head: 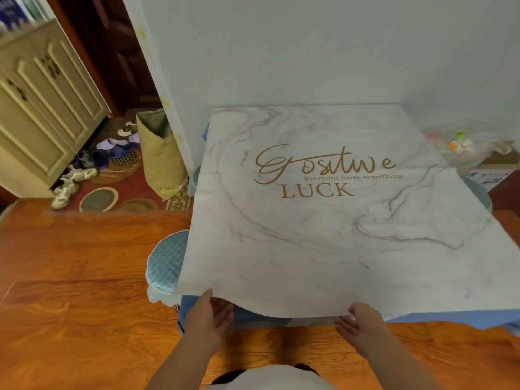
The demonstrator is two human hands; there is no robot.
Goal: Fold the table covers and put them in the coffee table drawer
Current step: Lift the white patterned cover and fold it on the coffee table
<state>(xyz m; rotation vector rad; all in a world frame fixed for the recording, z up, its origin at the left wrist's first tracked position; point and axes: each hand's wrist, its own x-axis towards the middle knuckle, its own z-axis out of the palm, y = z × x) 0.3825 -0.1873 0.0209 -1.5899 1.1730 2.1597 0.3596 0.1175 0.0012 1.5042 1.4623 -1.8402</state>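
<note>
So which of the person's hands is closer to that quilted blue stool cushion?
The left hand. It grips the marbled cover at its near left corner, just right of the stool cushion. The right hand holds the same edge farther right.

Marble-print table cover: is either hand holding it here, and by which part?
Both hold the marble-print table cover at its near edge: the left hand by the near left corner, the right hand further along that edge.
</note>
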